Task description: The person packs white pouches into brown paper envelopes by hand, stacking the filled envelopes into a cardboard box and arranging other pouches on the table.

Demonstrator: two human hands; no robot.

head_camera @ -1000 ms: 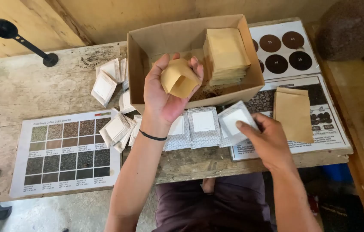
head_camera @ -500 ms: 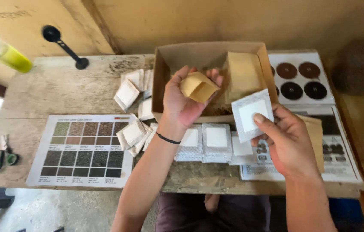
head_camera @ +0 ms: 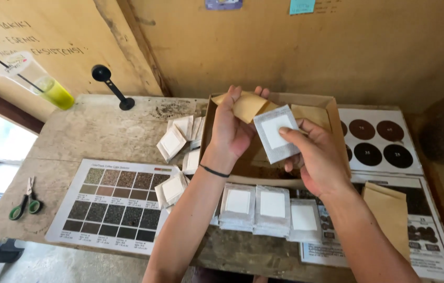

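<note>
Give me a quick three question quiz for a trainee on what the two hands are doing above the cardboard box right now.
1. True or false: the left hand holds a tan paper envelope.
2. Which thing does the right hand hold? A scissors, B white filter sachet, C black scoop.
3. Fill in: both hands are raised above the open cardboard ____.

Key
1. True.
2. B: the white filter sachet is pinched between thumb and fingers; the scissors and black scoop lie untouched on the table.
3. Box.

Left hand (head_camera: 232, 128) holding brown envelope (head_camera: 246, 106), right hand (head_camera: 313, 157) gripping white sachet (head_camera: 277, 133), possibly touching
</note>
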